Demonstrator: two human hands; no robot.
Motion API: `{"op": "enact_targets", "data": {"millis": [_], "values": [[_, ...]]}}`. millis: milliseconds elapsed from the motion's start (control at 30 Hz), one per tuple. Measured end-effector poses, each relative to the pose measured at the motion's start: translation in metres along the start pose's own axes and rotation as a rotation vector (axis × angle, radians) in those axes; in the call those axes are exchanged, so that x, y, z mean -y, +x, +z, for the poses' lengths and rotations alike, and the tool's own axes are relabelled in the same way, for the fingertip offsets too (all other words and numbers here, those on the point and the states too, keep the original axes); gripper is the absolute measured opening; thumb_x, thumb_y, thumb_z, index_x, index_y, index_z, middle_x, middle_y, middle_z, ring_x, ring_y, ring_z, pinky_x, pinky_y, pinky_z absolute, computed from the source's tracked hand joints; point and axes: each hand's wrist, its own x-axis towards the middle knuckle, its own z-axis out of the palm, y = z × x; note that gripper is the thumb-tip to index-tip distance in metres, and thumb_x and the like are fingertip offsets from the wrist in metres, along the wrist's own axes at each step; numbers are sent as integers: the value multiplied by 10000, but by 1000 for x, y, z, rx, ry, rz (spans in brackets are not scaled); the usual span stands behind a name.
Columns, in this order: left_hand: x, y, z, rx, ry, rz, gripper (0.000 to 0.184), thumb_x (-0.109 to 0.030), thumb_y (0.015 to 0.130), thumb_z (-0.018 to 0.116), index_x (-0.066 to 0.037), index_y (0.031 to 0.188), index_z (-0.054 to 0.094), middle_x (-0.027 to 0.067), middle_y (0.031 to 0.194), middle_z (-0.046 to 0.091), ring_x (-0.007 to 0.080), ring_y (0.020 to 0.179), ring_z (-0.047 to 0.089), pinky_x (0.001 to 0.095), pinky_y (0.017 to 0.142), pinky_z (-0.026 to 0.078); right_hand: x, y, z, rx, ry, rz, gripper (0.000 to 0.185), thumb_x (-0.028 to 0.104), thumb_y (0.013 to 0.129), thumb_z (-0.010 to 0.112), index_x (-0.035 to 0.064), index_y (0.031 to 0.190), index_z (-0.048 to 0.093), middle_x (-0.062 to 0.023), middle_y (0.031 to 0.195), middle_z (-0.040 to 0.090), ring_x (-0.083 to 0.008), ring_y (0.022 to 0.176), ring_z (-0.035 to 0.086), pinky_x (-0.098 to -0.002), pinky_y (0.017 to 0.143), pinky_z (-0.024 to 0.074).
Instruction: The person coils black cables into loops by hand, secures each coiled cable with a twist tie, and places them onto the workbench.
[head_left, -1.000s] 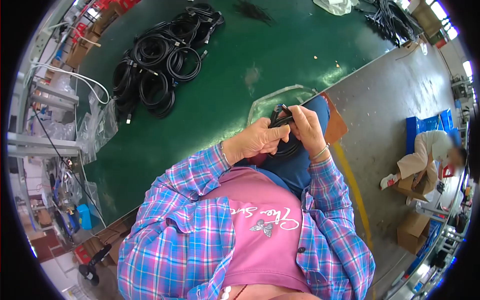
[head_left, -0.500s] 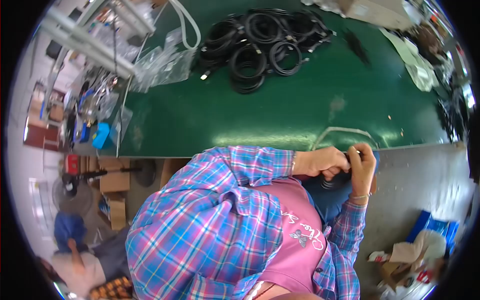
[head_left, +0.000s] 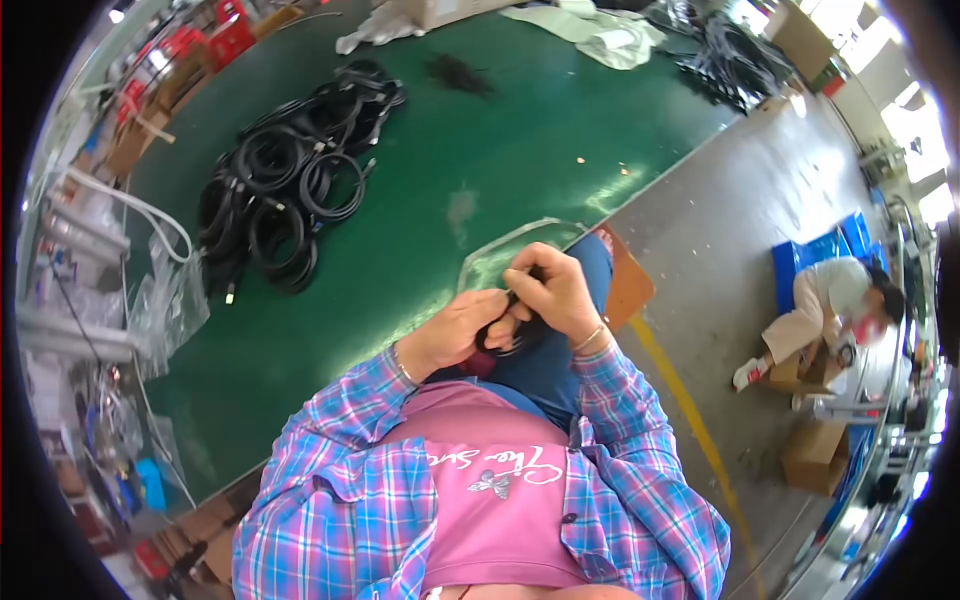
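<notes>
Both hands come together in front of my body, just over the near edge of the green table [head_left: 400, 200]. My left hand [head_left: 462, 328] is closed around a coiled black cable [head_left: 489, 341], its fingers curled toward the other hand. With thumb and fingers pinched, my right hand [head_left: 558, 298] grips the dark cable at its upper side. The fingers hide much of the coil. A heap of coiled black cables [head_left: 275, 160] with light connector ends lies on the table to the left. Beyond it sits a small tuft of thin dark strands [head_left: 460, 75].
A pale bent strip [head_left: 500, 240] lies near my hands. Clear plastic bags [head_left: 170, 300] are at the left edge. White sheeting [head_left: 610, 40] and a dark cable bundle [head_left: 735, 65] lie at the far side. A seated person [head_left: 825, 310] and cardboard boxes [head_left: 812, 455] are to the right.
The view has turned to the right, so the cable heap appears further left and more floor shows. Both hands still hold the coil, with the left fingers now more extended toward the right hand.
</notes>
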Motion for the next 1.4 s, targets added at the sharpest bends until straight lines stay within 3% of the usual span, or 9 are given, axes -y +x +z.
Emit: {"op": "enact_targets", "data": {"millis": [133, 267, 300, 467, 633, 867, 1000, 1200, 1400], "values": [[-1, -1, 1, -63, 74, 32, 402, -361, 990, 412, 14, 994, 556, 0, 669, 437, 109, 626, 402, 269, 634, 362, 4, 4, -5, 61, -124, -89, 80, 62, 848, 631, 26, 835, 561, 18, 618, 554, -34, 502, 528, -195, 464, 421], [-8, -6, -2, -222, 173, 133, 393, -373, 988, 412, -2, 955, 535, -1, 672, 443, 119, 637, 415, 276, 665, 388, -1, 23, -9, -109, -408, -527, 266, 80, 788, 685, 33, 1030, 587, -37, 904, 625, -117, 831, 609, -260, 723, 477], [-15, -3, -10, -291, 252, 188, 391, -376, 987, 414, -5, 949, 528, -4, 671, 438, 117, 638, 412, 278, 670, 391, -8, 33, -19, -100, -329, -428, 351, 56, 776, 648, 29, 1117, 569, -55, 1078, 601, -144, 982, 561, -276, 830, 450], [-54, 19, -56, -418, 327, 559, 348, -328, 1000, 407, -2, 964, 524, -8, 681, 430, 94, 652, 416, 272, 688, 406, -24, 107, -54, -417, -308, -246, 142, 95, 799, 688, 12, 904, 641, -16, 746, 621, -56, 703, 552, -219, 616, 455], [-66, 16, -103, -565, 358, 732, 345, -325, 1009, 380, -13, 969, 522, -19, 681, 413, 90, 663, 405, 274, 701, 401, -45, 189, -62, -497, -645, -250, 160, 188, 795, 683, 34, 827, 661, -55, 621, 616, -131, 580, 580, -256, 585, 462], [-62, 19, -148, -588, 233, 635, 370, -376, 997, 385, -27, 961, 500, -34, 665, 391, 89, 618, 384, 289, 691, 402, -99, 329, -81, -485, -1161, -247, 260, 298, 760, 706, 101, 927, 676, -109, 943, 619, -288, 899, 596, -384, 787, 483], [-74, 14, -163, -575, 209, 602, 405, -409, 992, 378, -23, 945, 491, -35, 658, 389, 86, 609, 383, 294, 704, 412, -109, 367, -72, -571, -1278, -119, 204, 291, 768, 691, 117, 871, 663, -114, 929, 622, -304, 891, 601, -403, 779, 489], [-84, 6, -184, -566, -129, 599, 397, -401, 996, 371, -26, 993, 501, -47, 646, 343, 88, 603, 381, 301, 713, 422, -115, 369, -87, -399, -1281, -134, 215, 292, 796, 654, 81, 832, 642, -133, 845, 663, -341, 808, 625, -415, 730, 504], [-96, -28, -202, -392, -510, 585, 350, -396, 985, 414, -63, 1006, 519, -64, 628, 298, 69, 549, 298, 270, 645, 349, -80, 313, -74, -326, -952, -144, 236, 225, 787, 680, 22, 907, 693, -76, 771, 688, -145, 682, 630, -281, 646, 489]]}}
